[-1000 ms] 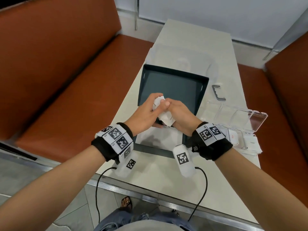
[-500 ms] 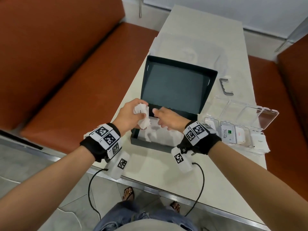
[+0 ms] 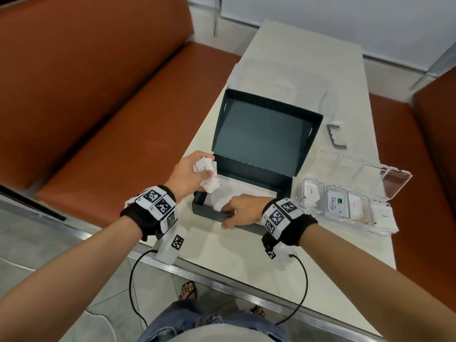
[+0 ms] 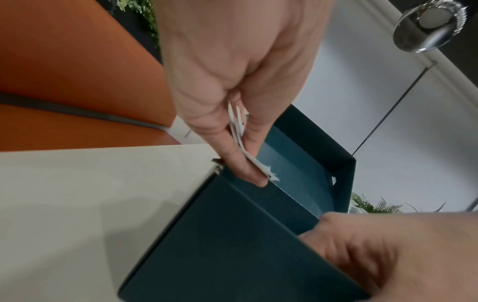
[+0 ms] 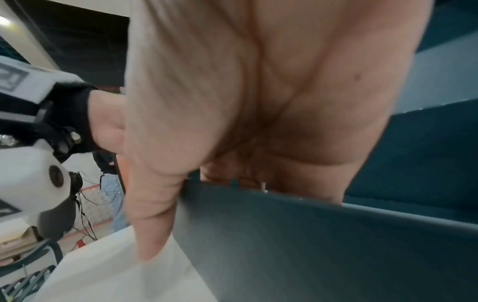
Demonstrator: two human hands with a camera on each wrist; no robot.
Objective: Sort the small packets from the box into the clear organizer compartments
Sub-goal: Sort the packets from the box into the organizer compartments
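My left hand (image 3: 206, 170) is raised over the left rim of the dark teal box (image 3: 204, 213) and grips a bunch of small white packets (image 3: 209, 185). In the left wrist view the packets (image 4: 261, 166) are pinched between thumb and fingers of that hand (image 4: 248, 161). My right hand (image 3: 229, 214) straddles the box's front wall, thumb outside and fingers inside, which the right wrist view confirms (image 5: 207, 181). The fingers hide whatever lies under them. The clear organizer (image 3: 348, 206) stands right of the box with its lid (image 3: 370, 176) open. Its compartments hold packets, one labelled Stevia (image 3: 335, 202).
The box lid (image 3: 259, 129) stands open towards the far side. White paper (image 3: 251, 190) lines the box floor. A grey metal handle (image 3: 336, 140) lies behind the organizer, and clear plastic wrap (image 3: 271, 80) behind the box. Orange benches (image 3: 98, 107) flank the table; its metal edge (image 3: 222, 280) is near me.
The hands, joined over the box a second ago, have parted. The left drew the packets to the box's left rim; the right dropped onto the front wall.
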